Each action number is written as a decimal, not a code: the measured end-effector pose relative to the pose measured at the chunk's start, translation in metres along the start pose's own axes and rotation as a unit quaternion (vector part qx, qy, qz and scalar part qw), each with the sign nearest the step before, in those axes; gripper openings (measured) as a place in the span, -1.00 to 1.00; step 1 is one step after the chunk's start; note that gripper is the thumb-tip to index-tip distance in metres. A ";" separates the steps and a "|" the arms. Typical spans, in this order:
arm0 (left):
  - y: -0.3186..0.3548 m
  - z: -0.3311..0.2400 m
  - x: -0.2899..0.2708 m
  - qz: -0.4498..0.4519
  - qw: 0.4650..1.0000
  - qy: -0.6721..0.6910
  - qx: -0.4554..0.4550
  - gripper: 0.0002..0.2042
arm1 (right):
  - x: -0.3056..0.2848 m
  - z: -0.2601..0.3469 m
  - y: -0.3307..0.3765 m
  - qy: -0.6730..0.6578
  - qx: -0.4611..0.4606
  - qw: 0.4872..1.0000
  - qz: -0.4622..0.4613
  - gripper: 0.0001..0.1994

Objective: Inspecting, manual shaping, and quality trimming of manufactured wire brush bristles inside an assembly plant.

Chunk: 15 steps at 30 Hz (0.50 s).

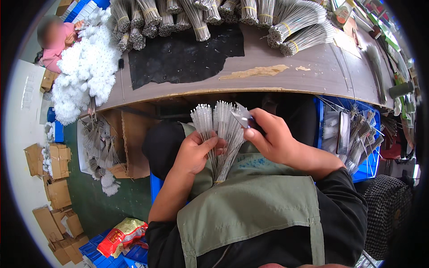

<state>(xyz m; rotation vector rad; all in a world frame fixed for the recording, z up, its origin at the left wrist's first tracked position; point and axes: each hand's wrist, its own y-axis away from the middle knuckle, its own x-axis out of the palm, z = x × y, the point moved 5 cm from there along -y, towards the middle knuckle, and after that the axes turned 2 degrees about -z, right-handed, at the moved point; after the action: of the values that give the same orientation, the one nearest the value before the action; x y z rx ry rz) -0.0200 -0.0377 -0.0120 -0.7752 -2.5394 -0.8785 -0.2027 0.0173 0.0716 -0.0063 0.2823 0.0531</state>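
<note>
My left hand (196,149) is closed around a bundle of thin wire brushes (225,123) with pale bristle tips. The bundle stands upright above my lap and fans into two groups at the top, with a yellowish band (218,182) near its lower end. In my right hand (279,136) is a pair of metal snips (242,117), its blades apart and touching or just beside the bristle tips on the bundle's right side. The palm hides most of the snips' handles.
Banded wire bundles (196,18) line the far side of the table (187,87), behind a black sheet (178,58). At left are white bristly brush heads (87,67) and a person in pink (56,51). A blue crate (373,165) holding wires and a phone (343,133) stands at right.
</note>
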 end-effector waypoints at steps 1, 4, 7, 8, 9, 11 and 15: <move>0.000 0.000 0.001 -0.001 1.000 -0.002 -0.002 -0.86 | -0.004 0.007 0.006 0.061 -0.090 0.993 -0.047 -0.74; 0.000 -0.002 0.002 -0.019 1.000 -0.013 -0.009 -0.86 | -0.011 0.016 0.009 0.138 -0.214 0.959 -0.122 -0.70; 0.000 0.000 0.002 -0.004 0.999 -0.024 -0.021 -0.85 | -0.016 0.027 0.013 0.152 -0.259 0.937 -0.180 -0.71; -0.002 0.002 -0.001 -0.001 1.000 -0.007 -0.017 -0.85 | -0.011 0.024 0.013 0.105 -0.166 0.976 -0.094 -0.73; -0.002 0.003 -0.003 0.002 1.000 0.011 -0.014 -0.85 | -0.003 0.016 0.013 0.054 -0.071 0.996 -0.006 -0.74; -0.002 0.001 0.000 0.000 1.000 0.002 -0.010 -0.84 | 0.012 -0.002 0.007 -0.021 0.028 0.992 0.119 -0.63; -0.002 0.000 0.002 0.014 1.000 -0.014 -0.002 -0.83 | 0.025 -0.019 0.001 -0.013 0.023 0.995 0.093 -0.62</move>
<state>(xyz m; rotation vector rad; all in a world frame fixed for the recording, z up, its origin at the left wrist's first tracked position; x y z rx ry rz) -0.0227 -0.0381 -0.0120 -0.8292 -2.5448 -0.8698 -0.1842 0.0199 0.0465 0.0656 0.2580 0.2323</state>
